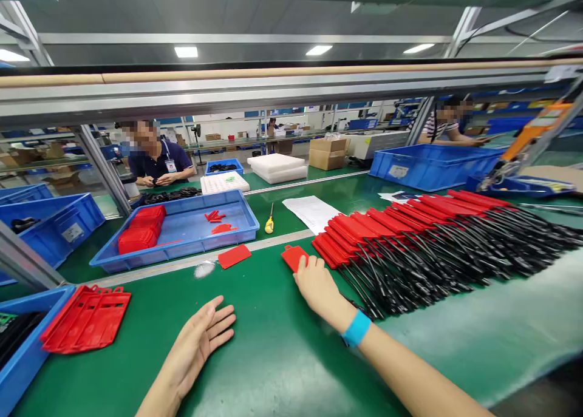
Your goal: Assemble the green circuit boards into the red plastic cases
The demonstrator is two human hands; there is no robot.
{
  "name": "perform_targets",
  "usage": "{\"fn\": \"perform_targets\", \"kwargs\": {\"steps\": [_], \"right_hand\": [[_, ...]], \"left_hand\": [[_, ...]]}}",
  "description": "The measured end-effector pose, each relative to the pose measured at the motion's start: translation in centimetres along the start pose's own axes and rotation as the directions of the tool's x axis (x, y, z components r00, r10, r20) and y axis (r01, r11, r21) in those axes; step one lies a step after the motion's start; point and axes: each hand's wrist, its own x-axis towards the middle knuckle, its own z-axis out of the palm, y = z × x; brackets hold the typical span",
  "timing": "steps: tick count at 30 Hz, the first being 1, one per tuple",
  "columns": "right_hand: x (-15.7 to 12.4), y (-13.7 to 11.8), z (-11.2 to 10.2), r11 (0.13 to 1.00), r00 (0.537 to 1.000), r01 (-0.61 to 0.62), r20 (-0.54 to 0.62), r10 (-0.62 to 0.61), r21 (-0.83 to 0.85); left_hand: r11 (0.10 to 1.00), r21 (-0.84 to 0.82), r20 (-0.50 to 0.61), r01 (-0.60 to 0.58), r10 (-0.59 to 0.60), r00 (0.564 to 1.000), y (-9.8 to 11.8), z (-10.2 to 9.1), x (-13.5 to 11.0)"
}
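My right hand (316, 280) grips a flat red plastic case (294, 257), its fingers over the near end. Part of that case is hidden under the hand. A long row of similar red cases (364, 226) with black cables (410, 271) lies just to the right. My left hand (200, 338) hovers over the green table (255, 356), palm turned inward, fingers stretched and holding nothing. Beyond it lie a loose red panel (234, 256) and a small clear plastic piece (204, 269). A stack of red plastic shells (88, 320) rests to the left.
A blue tray (177, 247) with red parts stands behind, near a yellow-handled screwdriver (269, 223) and paper sheets (312, 210). A blue bin (40, 332) borders the left side; a larger blue bin (432, 162) is at the back right. A co-worker (159, 159) sits across.
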Motion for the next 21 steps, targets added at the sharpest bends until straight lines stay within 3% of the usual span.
{"fn": "perform_targets", "kwargs": {"steps": [3, 8, 12, 18, 21], "right_hand": [[1.4, 2.4, 2.5, 0.995, 0.995, -0.097, 0.004, 0.097, -0.022], [1.2, 3.2, 5.1, 0.991, 0.992, -0.124, -0.004, 0.124, -0.040], [1.0, 3.4, 5.6, 0.994, 0.996, -0.086, -0.014, 0.085, -0.064], [0.8, 4.1, 4.7, 0.999, 1.000, -0.018, -0.020, 0.017, -0.037], [1.2, 5.0, 5.8, 0.999, 0.999, 0.034, -0.044, -0.032, 0.040]], "left_hand": [[0.998, 0.055, -0.015, 0.012, -0.011, 1.000, -0.2, 0.0, 0.1], [0.991, 0.130, -0.038, 0.020, -0.015, 0.999, -0.4, -0.3, 0.2], [0.984, 0.180, -0.033, 0.013, -0.007, 0.999, -0.5, -0.6, 0.4], [0.957, 0.280, -0.010, -0.070, 0.076, 0.997, -0.9, -0.3, 0.4], [0.945, 0.308, 0.020, -0.112, 0.112, 0.994, -1.4, -0.3, 0.5]]}}
